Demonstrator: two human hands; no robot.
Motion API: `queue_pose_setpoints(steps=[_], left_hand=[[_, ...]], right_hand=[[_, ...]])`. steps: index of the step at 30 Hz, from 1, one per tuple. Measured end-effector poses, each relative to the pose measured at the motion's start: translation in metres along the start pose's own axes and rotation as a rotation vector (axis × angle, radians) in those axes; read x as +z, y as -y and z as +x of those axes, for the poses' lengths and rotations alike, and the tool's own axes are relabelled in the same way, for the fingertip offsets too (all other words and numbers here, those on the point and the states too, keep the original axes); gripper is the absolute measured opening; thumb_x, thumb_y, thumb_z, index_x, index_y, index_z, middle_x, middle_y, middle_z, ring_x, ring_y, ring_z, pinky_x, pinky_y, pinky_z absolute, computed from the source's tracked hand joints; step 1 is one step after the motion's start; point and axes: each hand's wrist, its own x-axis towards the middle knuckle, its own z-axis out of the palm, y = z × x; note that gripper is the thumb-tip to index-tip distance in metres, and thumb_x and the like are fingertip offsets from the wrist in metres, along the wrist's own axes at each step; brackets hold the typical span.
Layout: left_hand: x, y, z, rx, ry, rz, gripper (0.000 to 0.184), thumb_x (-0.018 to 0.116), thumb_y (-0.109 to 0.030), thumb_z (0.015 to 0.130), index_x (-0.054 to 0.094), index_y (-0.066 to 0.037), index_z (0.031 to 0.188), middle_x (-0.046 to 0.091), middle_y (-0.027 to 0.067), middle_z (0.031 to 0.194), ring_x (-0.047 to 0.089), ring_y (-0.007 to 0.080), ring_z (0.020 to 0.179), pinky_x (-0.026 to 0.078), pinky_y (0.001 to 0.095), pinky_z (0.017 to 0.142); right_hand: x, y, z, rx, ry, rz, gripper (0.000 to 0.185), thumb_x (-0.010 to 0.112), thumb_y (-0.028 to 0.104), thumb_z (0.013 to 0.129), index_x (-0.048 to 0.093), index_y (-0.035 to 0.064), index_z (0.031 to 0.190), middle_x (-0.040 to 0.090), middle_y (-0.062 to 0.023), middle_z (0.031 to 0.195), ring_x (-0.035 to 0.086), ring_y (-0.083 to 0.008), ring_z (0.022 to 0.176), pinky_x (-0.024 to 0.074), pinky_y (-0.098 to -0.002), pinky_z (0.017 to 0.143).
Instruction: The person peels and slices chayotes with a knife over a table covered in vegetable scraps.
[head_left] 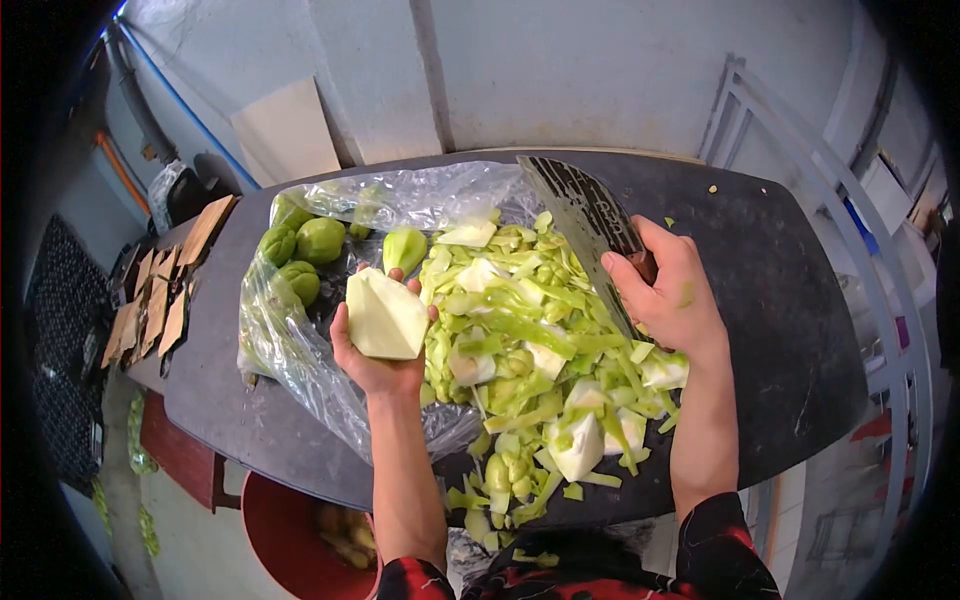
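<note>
Fingers (341,326) of left hand (386,374) half-curl around pale vegetable (388,315); right hand (677,292) clenches cleaver (578,210).

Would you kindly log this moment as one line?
left hand: holds peeled chayote; right hand: holds knife, not touching chayote; table: peels, bag, unpeeled chayotes

On my screen, the pale chunk (388,318) hides most of the left hand (384,374). The right hand (672,288) covers most of the knife handle (647,266). Down past the left hand, the bottom edge cuts off the red tub (283,530), and I can't tell what its lumps (347,543) are. Specks (713,188) beyond the right hand are too tiny to name.
</note>
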Motion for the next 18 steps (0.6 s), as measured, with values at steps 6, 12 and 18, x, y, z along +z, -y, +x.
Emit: queue_pose_setpoints(steps=[6, 12, 18], left_hand=[[-0.004, 0.003, 0.0, 0.002, 0.044, 0.022, 0.056, 0.05, -0.044, 0.091, 0.047, -0.013, 0.138, 0.058, 0.0152, 0.125, 0.057, 0.0323, 0.11, 0.052, 0.0495, 0.079], [-0.005, 0.004, 0.002, 0.006, 0.004, 0.049, 0.056, 0.049, -0.046, 0.091, 0.048, -0.014, 0.137, 0.058, 0.0149, 0.124, 0.059, 0.0325, 0.109, 0.053, 0.0501, 0.078], [-0.004, 0.003, 0.001, 0.011, -0.048, 0.079, 0.056, 0.051, -0.046, 0.09, 0.048, -0.016, 0.137, 0.058, 0.0141, 0.124, 0.059, 0.0308, 0.11, 0.055, 0.0485, 0.078]], right_hand=[[-0.007, 0.001, -0.003, 0.003, -0.004, -0.004, 0.016, 0.063, 0.007, 0.089, 0.053, -0.0035, 0.084, 0.051, -0.009, 0.055, 0.041, -0.0104, 0.05, 0.0351, -0.0316, 0.048], [-0.013, -0.005, -0.003, -0.019, -0.033, 0.025, 0.018, 0.065, 0.008, 0.089, 0.052, -0.0032, 0.083, 0.048, -0.0113, 0.055, 0.037, -0.0114, 0.05, 0.0342, -0.0322, 0.048], [-0.015, -0.005, -0.002, -0.053, -0.052, -0.002, 0.021, 0.065, 0.01, 0.089, 0.05, -0.0032, 0.082, 0.047, -0.0137, 0.055, 0.036, -0.0161, 0.049, 0.0338, -0.0351, 0.048]])
